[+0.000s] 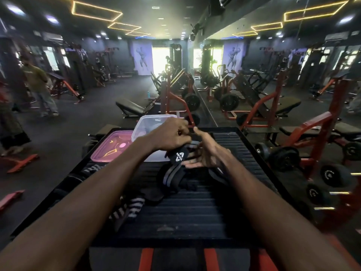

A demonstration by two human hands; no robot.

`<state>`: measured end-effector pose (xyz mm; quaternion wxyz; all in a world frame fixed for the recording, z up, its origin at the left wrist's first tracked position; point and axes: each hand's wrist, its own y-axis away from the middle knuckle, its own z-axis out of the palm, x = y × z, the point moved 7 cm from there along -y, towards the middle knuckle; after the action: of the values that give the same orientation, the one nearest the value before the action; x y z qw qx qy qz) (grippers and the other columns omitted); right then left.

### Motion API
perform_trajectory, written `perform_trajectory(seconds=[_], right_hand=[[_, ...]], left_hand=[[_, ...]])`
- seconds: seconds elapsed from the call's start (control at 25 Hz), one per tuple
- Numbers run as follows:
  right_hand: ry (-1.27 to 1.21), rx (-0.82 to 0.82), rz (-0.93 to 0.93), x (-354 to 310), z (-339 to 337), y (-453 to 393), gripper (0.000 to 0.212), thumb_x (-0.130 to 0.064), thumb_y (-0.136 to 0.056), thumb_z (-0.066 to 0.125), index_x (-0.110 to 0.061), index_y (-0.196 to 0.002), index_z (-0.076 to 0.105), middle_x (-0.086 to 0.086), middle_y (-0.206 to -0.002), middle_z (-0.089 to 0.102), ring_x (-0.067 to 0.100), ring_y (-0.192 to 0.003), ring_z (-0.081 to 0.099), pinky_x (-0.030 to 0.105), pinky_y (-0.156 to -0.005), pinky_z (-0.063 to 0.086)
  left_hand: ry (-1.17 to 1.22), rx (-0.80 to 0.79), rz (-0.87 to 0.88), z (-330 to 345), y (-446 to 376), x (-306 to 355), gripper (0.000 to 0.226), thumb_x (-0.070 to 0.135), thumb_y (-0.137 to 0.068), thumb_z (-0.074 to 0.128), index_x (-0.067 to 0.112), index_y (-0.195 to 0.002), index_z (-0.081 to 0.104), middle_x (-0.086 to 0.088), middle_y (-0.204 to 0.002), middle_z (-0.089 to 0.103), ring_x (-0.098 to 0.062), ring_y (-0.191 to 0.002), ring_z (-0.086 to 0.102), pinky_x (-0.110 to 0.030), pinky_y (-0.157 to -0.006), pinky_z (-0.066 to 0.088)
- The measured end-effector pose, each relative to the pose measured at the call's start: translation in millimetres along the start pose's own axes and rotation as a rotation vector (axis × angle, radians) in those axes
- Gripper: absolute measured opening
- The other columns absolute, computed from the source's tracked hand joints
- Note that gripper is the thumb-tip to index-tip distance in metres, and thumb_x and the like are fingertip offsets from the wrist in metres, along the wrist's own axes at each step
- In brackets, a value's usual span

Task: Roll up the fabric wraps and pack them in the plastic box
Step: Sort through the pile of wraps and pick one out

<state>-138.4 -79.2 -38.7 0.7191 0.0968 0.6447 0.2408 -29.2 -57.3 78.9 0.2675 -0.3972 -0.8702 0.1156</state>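
Above a ribbed black platform (195, 212) my left hand (172, 133) grips the top of a black fabric wrap (178, 156) with a white logo. Its grey-striped tail (168, 176) hangs down onto the platform. My right hand (207, 151) is beside the wrap, fingers spread and touching its side. A clear plastic box (144, 122) stands just behind my left hand, partly hidden by it. A pink lid (111, 147) lies to its left. More wraps, striped black and white (129, 208), lie loose on the platform's left part.
A mirror wall runs along the right, with red weight racks and dumbbells (281, 157) close to the platform's right edge. Benches and machines fill the gym floor behind. A person (39, 85) walks at the far left.
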Motion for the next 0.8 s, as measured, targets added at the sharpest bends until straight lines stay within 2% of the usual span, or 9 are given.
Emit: perform_trajectory(seconds=[0.08,0.16,0.24,0.32,0.44,0.52,0.6,0.68,0.8], right_hand=[[0.108,-0.017,0.001,6.2,22.4,2.4,0.054,-0.054,-0.092,0.049,-0.003,-0.101,0.061,0.016,-0.089,0.061,0.035,-0.077,0.068,0.044,-0.072,0.057],[0.177,-0.007,-0.014,11.7,38.2,3.3,0.036,-0.031,-0.087,0.05,-0.007,-0.07,0.07,0.007,-0.066,0.056,0.024,-0.058,0.059,0.038,-0.068,0.055],[0.157,0.018,0.007,22.3,44.3,3.0,0.031,-0.025,-0.083,0.049,-0.012,-0.059,0.065,0.005,-0.063,0.053,0.022,-0.056,0.055,0.035,-0.066,0.055],[0.059,0.008,-0.005,27.7,46.0,3.2,0.03,-0.037,-0.087,0.05,-0.011,-0.082,0.062,0.009,-0.074,0.06,0.025,-0.061,0.06,0.037,-0.067,0.057],[-0.148,-0.097,-0.055,23.8,50.8,1.1,0.073,-0.068,-0.089,0.046,-0.005,-0.124,0.063,0.025,-0.116,0.067,0.041,-0.093,0.069,0.055,-0.077,0.059],[-0.192,-0.15,-0.127,14.8,56.9,7.5,0.068,-0.06,-0.092,0.052,-0.003,-0.126,0.065,0.028,-0.124,0.066,0.045,-0.105,0.065,0.057,-0.093,0.052],[-0.139,-0.129,-0.188,11.1,62.3,17.3,0.043,-0.039,-0.096,0.055,-0.003,-0.114,0.07,0.022,-0.11,0.073,0.038,-0.097,0.07,0.048,-0.095,0.053],[-0.14,-0.076,-0.197,20.3,66.2,16.5,0.027,-0.025,-0.097,0.056,-0.006,-0.107,0.072,0.016,-0.101,0.075,0.03,-0.09,0.072,0.043,-0.094,0.054],[0.138,0.125,-0.273,35.7,56.7,6.1,0.035,-0.022,-0.093,0.063,-0.001,-0.122,0.065,0.013,-0.113,0.073,0.03,-0.104,0.071,0.044,-0.096,0.056]], left_hand=[[0.047,-0.143,-0.104,4.0,14.2,0.0,0.033,0.028,-0.073,0.062,0.024,-0.042,0.053,0.0,-0.055,0.056,-0.018,-0.054,0.049,-0.033,-0.058,0.039],[0.078,-0.297,-0.22,10.2,25.3,-2.9,0.039,0.025,-0.078,0.063,0.018,-0.041,0.056,0.0,-0.046,0.055,-0.014,-0.046,0.045,-0.027,-0.058,0.039],[0.213,-0.324,-0.311,10.2,35.6,-3.6,0.042,0.016,-0.083,0.063,0.016,-0.041,0.055,-0.006,-0.045,0.055,-0.018,-0.045,0.049,-0.027,-0.057,0.043],[0.372,-0.179,-0.392,2.5,40.9,-13.2,0.042,0.006,-0.087,0.061,0.014,-0.046,0.053,-0.001,-0.044,0.05,-0.018,-0.042,0.052,-0.026,-0.052,0.044],[0.491,0.087,-0.561,-1.4,53.1,-39.3,0.036,0.014,-0.095,0.054,0.007,-0.059,0.047,-0.005,-0.046,0.044,-0.028,-0.044,0.054,-0.027,-0.045,0.044],[0.377,0.191,-0.73,8.5,65.6,-69.1,0.037,0.027,-0.098,0.046,0.007,-0.069,0.057,-0.012,-0.063,0.055,-0.032,-0.06,0.06,-0.032,-0.058,0.048],[0.341,0.145,-0.864,30.7,79.3,-96.3,0.058,0.054,-0.094,0.035,0.008,-0.103,0.069,-0.013,-0.101,0.067,-0.031,-0.093,0.064,-0.034,-0.087,0.049],[0.594,0.111,-0.995,59.9,92.0,-122.7,0.086,0.077,-0.079,0.032,0.014,-0.131,0.061,-0.012,-0.13,0.062,-0.031,-0.116,0.06,-0.042,-0.107,0.042],[0.677,0.06,-1.053,76.2,101.0,-120.9,0.08,0.078,-0.073,0.047,0.018,-0.122,0.065,-0.01,-0.118,0.068,-0.029,-0.104,0.066,-0.042,-0.101,0.048]])
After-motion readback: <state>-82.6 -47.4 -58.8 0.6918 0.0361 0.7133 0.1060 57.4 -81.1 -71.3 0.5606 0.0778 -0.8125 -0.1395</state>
